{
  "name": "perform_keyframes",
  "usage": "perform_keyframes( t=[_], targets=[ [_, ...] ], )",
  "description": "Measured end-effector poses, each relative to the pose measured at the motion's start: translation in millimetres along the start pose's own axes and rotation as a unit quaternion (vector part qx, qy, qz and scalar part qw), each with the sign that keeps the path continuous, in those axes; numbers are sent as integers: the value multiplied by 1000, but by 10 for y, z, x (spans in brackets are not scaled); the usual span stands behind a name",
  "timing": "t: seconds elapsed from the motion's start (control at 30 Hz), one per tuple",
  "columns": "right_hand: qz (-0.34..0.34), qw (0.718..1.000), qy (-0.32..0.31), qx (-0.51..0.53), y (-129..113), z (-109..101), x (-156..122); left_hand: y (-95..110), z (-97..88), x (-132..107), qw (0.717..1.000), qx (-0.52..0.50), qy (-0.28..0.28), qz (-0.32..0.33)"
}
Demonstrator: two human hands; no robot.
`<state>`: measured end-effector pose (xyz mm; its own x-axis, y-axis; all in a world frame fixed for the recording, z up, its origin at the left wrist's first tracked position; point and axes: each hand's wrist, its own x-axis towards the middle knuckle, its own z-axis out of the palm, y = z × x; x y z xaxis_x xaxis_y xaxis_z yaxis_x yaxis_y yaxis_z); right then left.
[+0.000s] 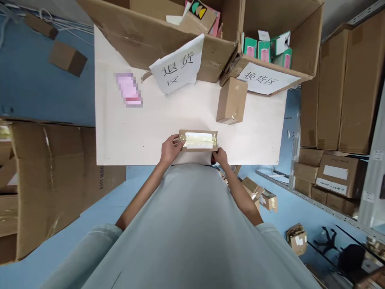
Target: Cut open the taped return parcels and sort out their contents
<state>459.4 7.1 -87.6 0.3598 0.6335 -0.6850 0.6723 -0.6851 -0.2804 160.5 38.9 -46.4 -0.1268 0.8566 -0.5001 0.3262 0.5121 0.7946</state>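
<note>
A small taped cardboard box (199,148) with a white label lies near the front edge of the white table, its long side facing me. My left hand (172,149) grips the box's left end, thumb on top. At the lower right corner of the box, my right hand (221,156) is closed around a small red and black tool (213,159). Most of that tool is hidden, so its exact kind is unclear. Beyond the box, to the right, a plain brown carton (232,100) stands on the table.
Two large open cartons stand at the back: the left one (210,64) holds boxes, the right one (303,44) green and pink boxes. Paper signs (180,66) hang on their fronts. A pixelated pink item (129,89) lies on the table (120,136). Stacked cartons (333,172) fill the right-hand shelf.
</note>
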Motion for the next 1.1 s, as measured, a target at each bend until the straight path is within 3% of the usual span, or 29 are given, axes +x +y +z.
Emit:
perform_keyframes(
  t=[0.2, 0.37, 0.57, 0.67, 0.8, 0.87, 0.97, 1.1],
  targets=[
    [-32, 989, 93, 110, -95, -131, -168, -92, -83, 46, 999, -27, -29, 20],
    [-48, 974, 124, 183, -224, -131, -334, -121, -171, 70, 998, -24, -40, 34],
    [-90, 974, 85, 190, -497, 152, -528, -354, -658, 121, 999, -26, -10, 21],
    [-161, 972, 99, 137, -628, 108, -630, -465, -857, 129, 999, -50, -11, 18],
    [-263, 956, 125, 26, -882, -167, -780, -449, -912, 99, 996, -61, -22, 56],
    [-323, 942, 79, -41, -1064, -280, -859, -409, -904, 86, 995, -45, -30, 79],
    [-415, 896, -7, -155, -1367, -328, -961, -383, -914, 91, 995, -23, -45, 91],
    [-444, 841, -59, -303, -1713, -241, -1036, -423, -939, 126, 994, -20, -59, 90]
  ],
)
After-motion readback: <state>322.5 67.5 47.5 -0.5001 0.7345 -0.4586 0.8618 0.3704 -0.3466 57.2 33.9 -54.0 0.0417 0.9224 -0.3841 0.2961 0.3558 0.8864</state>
